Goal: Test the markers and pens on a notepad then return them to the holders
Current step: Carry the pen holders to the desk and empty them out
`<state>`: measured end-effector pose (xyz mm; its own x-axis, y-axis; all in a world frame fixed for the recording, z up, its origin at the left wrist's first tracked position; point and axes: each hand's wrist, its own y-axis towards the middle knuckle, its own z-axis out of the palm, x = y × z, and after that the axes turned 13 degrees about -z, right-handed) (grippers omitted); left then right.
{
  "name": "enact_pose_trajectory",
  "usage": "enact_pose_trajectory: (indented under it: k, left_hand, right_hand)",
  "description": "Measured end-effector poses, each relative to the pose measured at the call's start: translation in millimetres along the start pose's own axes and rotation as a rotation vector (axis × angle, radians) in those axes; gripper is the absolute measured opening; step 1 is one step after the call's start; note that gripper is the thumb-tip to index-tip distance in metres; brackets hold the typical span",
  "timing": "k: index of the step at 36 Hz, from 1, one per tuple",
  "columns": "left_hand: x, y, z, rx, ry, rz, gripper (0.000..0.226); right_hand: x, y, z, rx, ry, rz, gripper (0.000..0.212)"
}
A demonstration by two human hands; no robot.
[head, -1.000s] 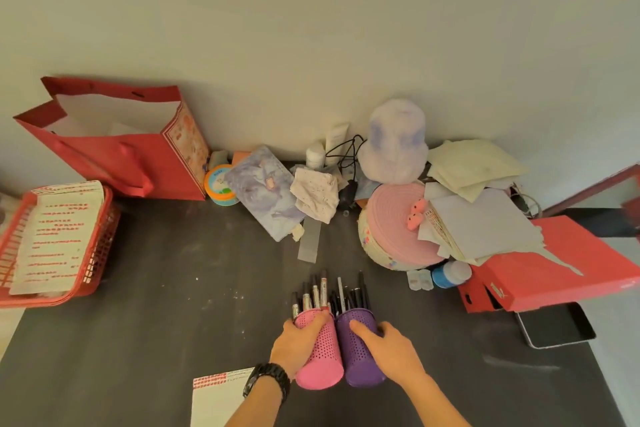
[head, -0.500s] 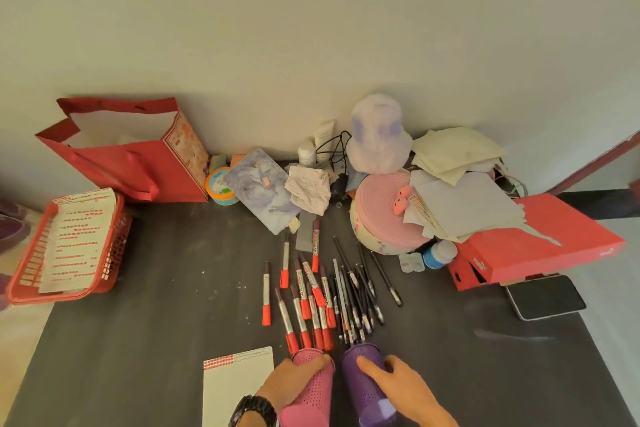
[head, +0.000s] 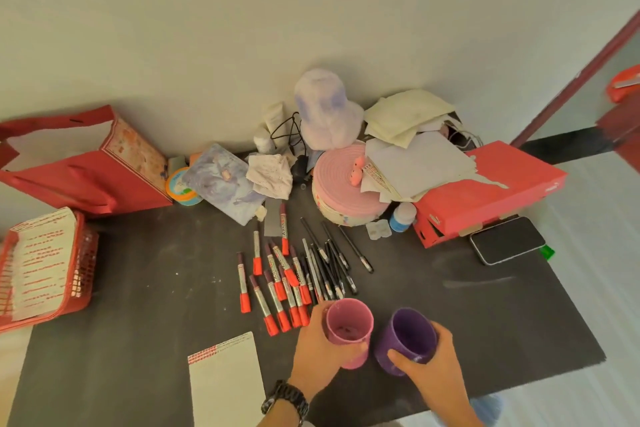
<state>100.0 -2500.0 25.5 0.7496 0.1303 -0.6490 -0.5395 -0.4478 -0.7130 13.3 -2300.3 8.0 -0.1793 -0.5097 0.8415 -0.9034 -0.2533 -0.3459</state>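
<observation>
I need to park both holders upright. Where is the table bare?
Bare: right of the purple holder, in front of the phone; between the red basket and the markers, beyond the notepad. Crowded: the centre with markers and pens, and the back by the wall.

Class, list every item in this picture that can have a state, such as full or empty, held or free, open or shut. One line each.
pink holder, no pens inside, gripped by the left hand
purple holder, no pens inside, gripped by the right hand
markers, capped, lying loose on the table
black pens, lying loose beside the markers
notepad, lying flat, page unwritten
red bag, open on top
phone, screen dark
</observation>
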Motion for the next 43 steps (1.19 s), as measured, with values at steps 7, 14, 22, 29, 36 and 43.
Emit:
enact_pose_trajectory:
  k: [7, 14, 22, 29, 36, 43]
  left_hand:
    - [12, -4, 44, -0.064, -0.041, 0.040, 0.087]
    - [27, -16, 47, -0.141, 0.118, 0.023, 0.094]
    - [6, -9, 46, -0.208, 0.603, 0.266, 0.101]
    - [-8, -14, 11, -0.263, 0.405, 0.254, 0.097]
    - [18, -38, -105, -0.504, 0.091, 0.122, 0.107]
    - [72, -38, -245, -0.720, 0.014, -0.116, 0.110]
  right_hand:
    - [-12, 17, -22, -0.019, -0.081, -0.153, 0.095]
    - [-21, 28, -23, 0.082, -0.190, -0.233, 0.100]
    - [-22, 31, -18, 0.098, -0.234, -0.215, 0.111]
    - [15, 24, -12, 0.113, -0.094, -0.307, 0.093]
    - [76, 21, 57, 0.394, -0.071, -0.459, 0.087]
    - [143, -5, 191, 0.577, -0.095, -0.609, 0.086]
